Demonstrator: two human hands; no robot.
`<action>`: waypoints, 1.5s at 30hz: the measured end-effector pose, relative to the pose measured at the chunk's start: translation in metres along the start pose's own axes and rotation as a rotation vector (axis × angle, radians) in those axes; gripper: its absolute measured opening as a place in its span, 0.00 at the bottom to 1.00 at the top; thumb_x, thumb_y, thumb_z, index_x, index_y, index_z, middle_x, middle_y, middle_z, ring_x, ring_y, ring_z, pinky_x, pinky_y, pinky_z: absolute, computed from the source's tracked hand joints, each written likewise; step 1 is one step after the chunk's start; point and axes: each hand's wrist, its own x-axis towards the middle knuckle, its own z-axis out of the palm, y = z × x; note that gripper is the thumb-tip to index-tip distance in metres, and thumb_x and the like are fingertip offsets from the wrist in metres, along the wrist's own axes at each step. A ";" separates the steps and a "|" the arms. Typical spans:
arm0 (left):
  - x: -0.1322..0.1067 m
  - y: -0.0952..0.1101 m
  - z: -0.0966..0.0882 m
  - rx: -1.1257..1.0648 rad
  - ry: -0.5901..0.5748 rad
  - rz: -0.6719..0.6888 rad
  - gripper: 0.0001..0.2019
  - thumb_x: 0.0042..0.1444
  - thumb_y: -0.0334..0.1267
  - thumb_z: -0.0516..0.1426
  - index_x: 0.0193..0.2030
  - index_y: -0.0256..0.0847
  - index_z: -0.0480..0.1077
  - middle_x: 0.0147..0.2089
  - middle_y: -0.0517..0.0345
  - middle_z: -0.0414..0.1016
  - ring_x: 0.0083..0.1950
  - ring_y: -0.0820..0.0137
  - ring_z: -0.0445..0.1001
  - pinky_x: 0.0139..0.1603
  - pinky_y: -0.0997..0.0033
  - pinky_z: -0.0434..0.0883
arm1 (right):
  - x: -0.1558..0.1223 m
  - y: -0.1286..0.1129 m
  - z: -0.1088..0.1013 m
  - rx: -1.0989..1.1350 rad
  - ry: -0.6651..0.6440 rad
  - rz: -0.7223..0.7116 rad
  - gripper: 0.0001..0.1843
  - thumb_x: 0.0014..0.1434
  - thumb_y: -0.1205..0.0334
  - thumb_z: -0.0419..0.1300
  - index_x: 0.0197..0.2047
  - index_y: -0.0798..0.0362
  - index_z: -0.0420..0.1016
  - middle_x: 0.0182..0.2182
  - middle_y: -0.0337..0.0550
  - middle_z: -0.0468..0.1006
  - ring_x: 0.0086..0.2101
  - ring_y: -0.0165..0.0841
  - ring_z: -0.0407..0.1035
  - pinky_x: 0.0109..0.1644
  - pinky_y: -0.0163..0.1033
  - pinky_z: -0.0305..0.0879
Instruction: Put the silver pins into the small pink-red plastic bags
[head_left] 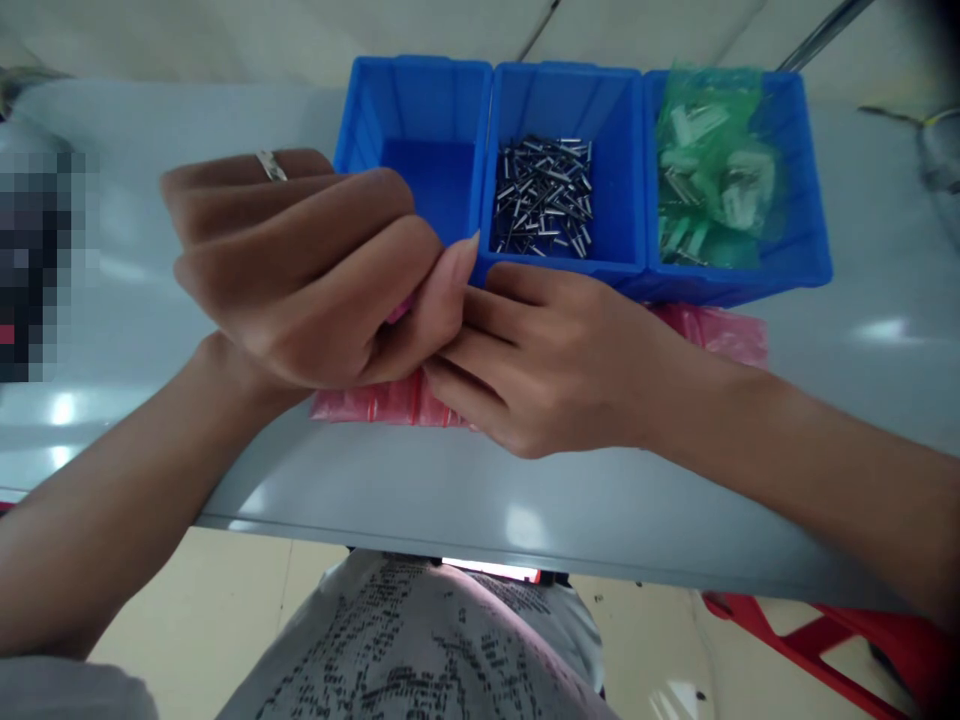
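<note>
Pink plastic bags (367,402) lie under both hands, while the left hand (300,270) and right hand (547,362) pinch a small pink plastic piece (399,310) near a blue plastic bin (412,100).

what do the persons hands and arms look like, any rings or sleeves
The left hand wears a plain silver ring on one finger; the right hand shows none. Both forearms are bare, without gloves, and a pale grey sleeve shows at the top of the left arm.
</note>
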 end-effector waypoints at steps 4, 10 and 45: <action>-0.002 -0.004 0.003 -0.017 0.018 0.017 0.16 0.69 0.37 0.55 0.30 0.44 0.54 0.28 0.67 0.53 0.26 0.84 0.73 0.37 0.74 0.74 | -0.013 0.008 0.000 -0.092 0.149 -0.029 0.16 0.76 0.69 0.54 0.41 0.49 0.82 0.36 0.36 0.87 0.39 0.34 0.82 0.39 0.41 0.80; -0.010 -0.014 0.008 -0.085 0.083 0.185 0.13 0.60 0.32 0.62 0.29 0.43 0.62 0.32 0.62 0.57 0.30 0.80 0.73 0.35 0.71 0.73 | -0.032 0.017 -0.004 -0.083 0.167 0.018 0.10 0.72 0.71 0.61 0.40 0.50 0.82 0.38 0.36 0.87 0.38 0.34 0.81 0.37 0.40 0.79; -0.005 0.014 -0.001 -0.082 -0.017 0.042 0.11 0.70 0.43 0.62 0.56 0.45 0.73 0.37 0.65 0.76 0.30 0.77 0.76 0.29 0.69 0.64 | -0.052 -0.018 -0.025 0.890 0.646 1.082 0.07 0.63 0.58 0.76 0.46 0.42 0.89 0.40 0.28 0.89 0.37 0.27 0.82 0.39 0.37 0.85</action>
